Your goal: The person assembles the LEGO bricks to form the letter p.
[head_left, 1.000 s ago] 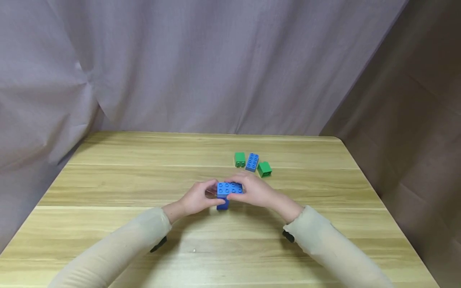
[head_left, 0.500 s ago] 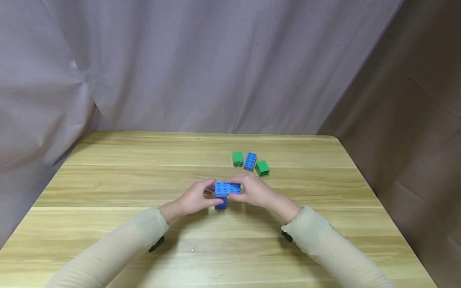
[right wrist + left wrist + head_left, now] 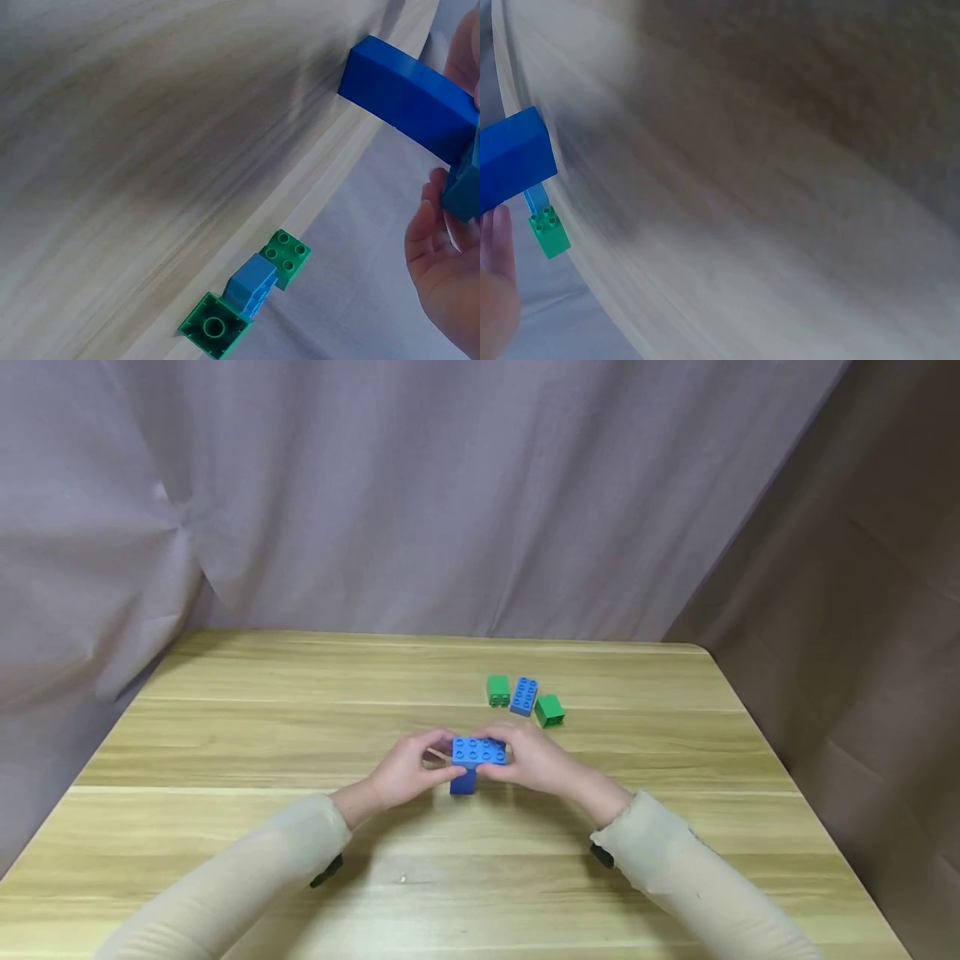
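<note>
Grey curtain (image 3: pixel 412 502) behind wood table (image 3: pixel 300 693). Left hand (image 3: pixel 403 772), thumb and fingers curled round dark blue tower (image 3: pixel 462 782), mid-table; right hand (image 3: pixel 538 762) pinches light blue brick (image 3: pixel 478 754) at tower's top. Farther back: loose blue brick (image 3: pixel 524 697) between two small green bricks (image 3: pixel 498 689) (image 3: pixel 550 710).

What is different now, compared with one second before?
Very little: the left thumb has shifted slightly up, toward the light blue brick. Nothing was newly taken or released: the left hand grips the dark blue block, the right hand the light blue brick. The loose blue brick and two green bricks stayed put.
</note>
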`<state>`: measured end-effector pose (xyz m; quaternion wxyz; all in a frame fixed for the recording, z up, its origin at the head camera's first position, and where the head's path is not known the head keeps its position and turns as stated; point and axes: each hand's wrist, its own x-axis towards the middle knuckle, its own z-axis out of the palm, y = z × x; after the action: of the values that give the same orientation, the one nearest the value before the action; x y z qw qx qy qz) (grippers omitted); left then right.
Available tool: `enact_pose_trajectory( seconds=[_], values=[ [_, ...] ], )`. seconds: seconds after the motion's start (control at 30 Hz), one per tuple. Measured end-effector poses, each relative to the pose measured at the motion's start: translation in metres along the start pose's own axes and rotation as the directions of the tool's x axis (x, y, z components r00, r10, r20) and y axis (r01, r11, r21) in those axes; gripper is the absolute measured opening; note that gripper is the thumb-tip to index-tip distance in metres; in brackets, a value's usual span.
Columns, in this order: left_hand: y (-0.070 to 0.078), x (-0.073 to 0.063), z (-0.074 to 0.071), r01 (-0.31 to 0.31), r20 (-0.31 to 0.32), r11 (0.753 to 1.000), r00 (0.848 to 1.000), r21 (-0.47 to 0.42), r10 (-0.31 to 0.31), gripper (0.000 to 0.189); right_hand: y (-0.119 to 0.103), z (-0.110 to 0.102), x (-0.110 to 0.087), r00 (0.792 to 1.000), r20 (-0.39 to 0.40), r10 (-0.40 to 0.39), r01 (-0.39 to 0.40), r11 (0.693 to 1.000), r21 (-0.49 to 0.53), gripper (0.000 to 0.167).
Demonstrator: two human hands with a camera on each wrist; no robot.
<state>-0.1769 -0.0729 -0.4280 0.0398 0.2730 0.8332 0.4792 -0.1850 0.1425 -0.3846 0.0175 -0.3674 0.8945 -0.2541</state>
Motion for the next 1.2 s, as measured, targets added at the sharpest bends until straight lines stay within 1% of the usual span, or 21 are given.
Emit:
enact_pose_trajectory(
  seconds=[0.1,0.2,0.27,0.33,0.4,0.5,0.57,0.63,0.7,0.8,0.93,1.07,1.13,1.2],
  values=[
    [0.001,0.001,0.0,-0.008,-0.003,1.0,1.0,-0.006,0.008,0.033,0.006,-0.002,-0.002,0.998,0.042,0.053,-0.055,0.997,0.047,0.047],
    [0.001,0.002,0.001,-0.004,-0.006,1.0,1.0,-0.016,0.004,0.034,0.015,-0.009,-0.005,0.989,0.106,0.101,-0.111,0.99,0.092,0.056],
    [0.0,0.002,0.0,0.002,-0.006,1.0,1.0,-0.02,-0.002,0.034,0.024,-0.013,-0.007,0.982,0.146,0.119,-0.134,0.986,0.098,0.059],
    [0.0,0.002,0.0,0.009,-0.005,1.0,1.0,-0.027,-0.009,0.034,0.032,-0.018,-0.008,0.978,0.163,0.129,-0.145,0.986,0.088,0.06],
    [-0.001,0.001,0.0,0.016,-0.003,0.999,1.0,-0.032,-0.016,0.034,0.04,-0.024,-0.008,0.977,0.146,0.157,-0.168,0.984,0.065,0.058],
    [-0.003,0.001,-0.001,0.022,-0.001,0.999,1.0,-0.038,-0.022,0.033,0.05,-0.033,-0.005,0.965,0.068,0.254,-0.258,0.965,0.04,0.053],
    [-0.003,0.001,-0.001,0.023,-0.001,0.999,1.0,-0.039,-0.023,0.033,0.056,-0.038,-0.002,0.943,0.008,0.333,-0.333,0.942,0.032,0.049],
    [-0.004,0.001,-0.001,0.022,-0.001,0.999,1.0,-0.037,-0.022,0.033,0.063,-0.043,0.001,0.907,-0.038,0.419,-0.418,0.908,0.036,0.049],
    [-0.004,0.001,-0.001,0.023,0.0,0.999,1.0,-0.036,-0.023,0.033,0.07,-0.046,0.004,0.874,-0.068,0.482,-0.481,0.876,0.031,0.049],
    [-0.004,0.001,-0.001,0.028,0.001,0.999,1.0,-0.033,-0.028,0.033,0.08,-0.047,0.007,0.829,-0.095,0.552,-0.553,0.833,0.016,0.051],
    [-0.003,0.001,-0.001,0.029,0.003,0.999,1.0,-0.031,-0.029,0.034,0.092,-0.046,0.008,0.795,-0.103,0.597,-0.601,0.8,-0.002,0.053],
    [-0.003,0.002,-0.001,0.025,0.007,0.999,1.0,-0.027,-0.025,0.035,0.098,-0.04,0.008,0.761,-0.057,0.647,-0.647,0.763,0.02,0.057],
    [-0.003,0.002,-0.001,0.026,0.009,0.999,1.0,-0.027,-0.026,0.035,0.1,-0.037,0.008,0.748,-0.027,0.663,-0.663,0.748,0.029,0.06],
    [-0.003,0.002,-0.001,0.028,0.009,0.999,1.0,-0.033,-0.027,0.035,0.101,-0.033,0.008,0.747,-0.009,0.665,-0.664,0.747,0.02,0.063]
  ],
)
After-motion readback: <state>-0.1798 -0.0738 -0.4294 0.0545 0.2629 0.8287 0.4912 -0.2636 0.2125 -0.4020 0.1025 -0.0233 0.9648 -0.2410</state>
